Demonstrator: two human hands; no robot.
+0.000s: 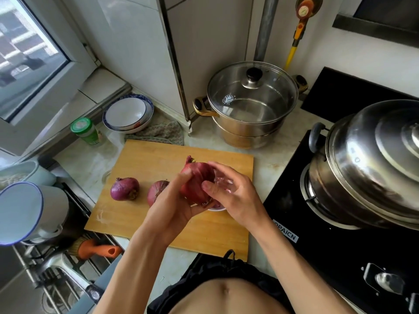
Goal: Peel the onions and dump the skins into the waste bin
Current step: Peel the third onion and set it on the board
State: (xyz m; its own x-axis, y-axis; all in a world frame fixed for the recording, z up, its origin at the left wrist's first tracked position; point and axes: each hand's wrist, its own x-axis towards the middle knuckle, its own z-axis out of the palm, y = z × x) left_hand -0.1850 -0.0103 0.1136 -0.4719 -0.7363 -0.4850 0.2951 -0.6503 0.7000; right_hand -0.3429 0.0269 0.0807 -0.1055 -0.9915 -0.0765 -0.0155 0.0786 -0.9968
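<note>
Peeling under way on first onion, held above cutting board: left hand cups it, right hand pinches skin. Two onions on board left of it, unpeeled (bin not visible). Dumping pending.

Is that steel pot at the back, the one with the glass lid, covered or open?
Covered. The glass lid sits flat on the steel pot, its black knob on top.
</note>
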